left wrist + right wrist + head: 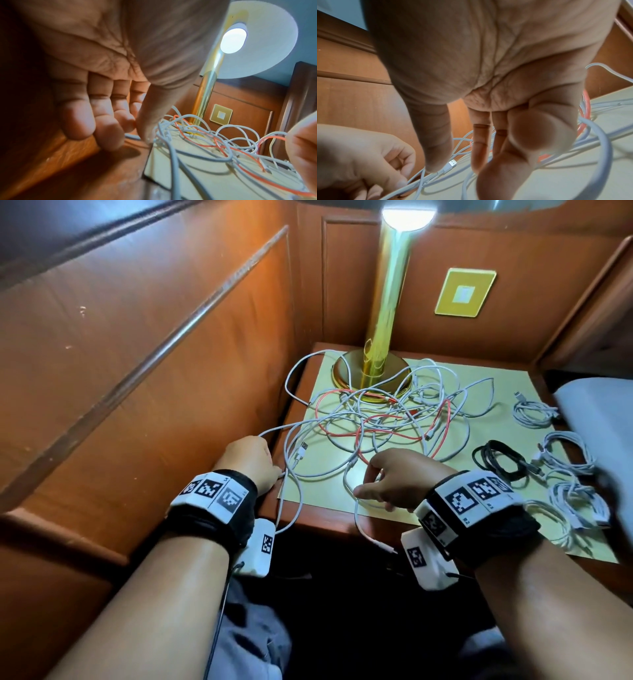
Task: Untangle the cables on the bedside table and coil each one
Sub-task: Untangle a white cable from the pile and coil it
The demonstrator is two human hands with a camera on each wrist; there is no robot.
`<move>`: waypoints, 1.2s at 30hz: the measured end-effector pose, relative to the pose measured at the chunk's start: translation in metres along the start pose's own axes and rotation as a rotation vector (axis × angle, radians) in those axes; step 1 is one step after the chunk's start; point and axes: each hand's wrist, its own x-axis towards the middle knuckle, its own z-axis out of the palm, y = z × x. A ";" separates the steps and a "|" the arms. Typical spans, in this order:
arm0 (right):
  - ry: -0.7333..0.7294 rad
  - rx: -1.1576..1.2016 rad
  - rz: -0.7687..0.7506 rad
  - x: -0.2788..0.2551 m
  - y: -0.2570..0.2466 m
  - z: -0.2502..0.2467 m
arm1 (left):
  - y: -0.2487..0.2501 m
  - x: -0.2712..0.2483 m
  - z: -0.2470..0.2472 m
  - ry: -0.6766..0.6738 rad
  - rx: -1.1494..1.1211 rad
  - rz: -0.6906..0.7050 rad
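A tangle of white cables (376, 419) with a red cable (359, 436) threaded through it lies on the bedside table, spreading from the lamp base toward the front. At the table's front left corner my left hand (277, 472) (137, 129) pinches a white cable (412, 182) between thumb and curled fingers; strands hang over the table edge below it. My right hand (371, 477) (458, 166) hovers over a white loop at the front of the tangle, thumb and fingers spread apart and closed on nothing I can see. A USB plug (301, 448) (452, 163) lies between the hands.
A brass lamp (387, 302) stands at the back of the yellow mat (496, 392). Several coiled white cables (568, 453) and a black coil (500, 460) lie along the right side. Wood panelling (137, 371) closes in the left; bedding (599, 412) borders the right.
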 end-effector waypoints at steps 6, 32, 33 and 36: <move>-0.004 -0.019 -0.019 -0.003 0.003 0.000 | 0.004 -0.012 0.006 -0.313 0.112 0.030; 0.309 0.238 -0.313 0.015 -0.014 0.021 | 0.035 -0.040 -0.017 0.324 -1.338 0.497; 0.290 0.235 -0.287 0.017 -0.011 0.021 | 0.034 -0.039 -0.018 0.380 -1.340 0.489; 0.245 0.226 -0.230 0.019 -0.008 0.020 | 0.031 -0.039 -0.022 0.519 -1.332 0.487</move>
